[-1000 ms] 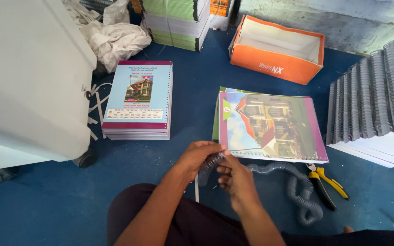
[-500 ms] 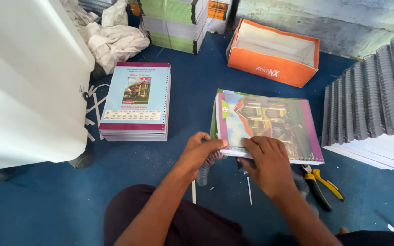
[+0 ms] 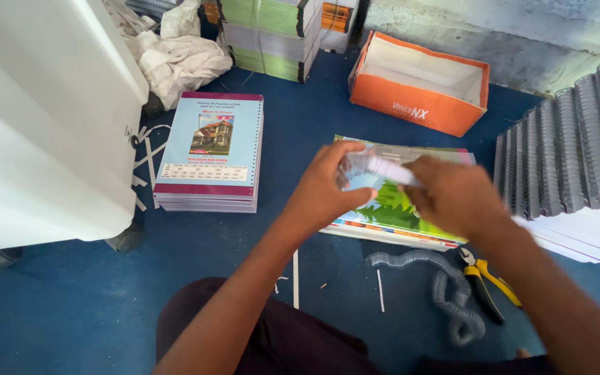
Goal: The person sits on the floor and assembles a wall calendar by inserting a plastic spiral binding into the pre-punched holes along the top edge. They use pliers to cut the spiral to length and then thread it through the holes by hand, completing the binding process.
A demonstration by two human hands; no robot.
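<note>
Both sets of fingers are pinched shut on one pale binding coil (image 3: pixel 376 167): the left hand (image 3: pixel 324 191) grips its left end and the right hand (image 3: pixel 453 194) its right, so its long axis runs crosswise between them, blurred, just above the colourful booklet (image 3: pixel 390 208) lying on the blue floor (image 3: pixel 71 312). Left of that sits a stack of light-blue covered books (image 3: pixel 210 153) with a house picture. Beyond is an open orange box (image 3: pixel 418 87) with a label on its side, grey coils (image 3: pixel 571 139) stand to the right, and yellow-handled pliers (image 3: pixel 487 281) lie near the right forearm.
</note>
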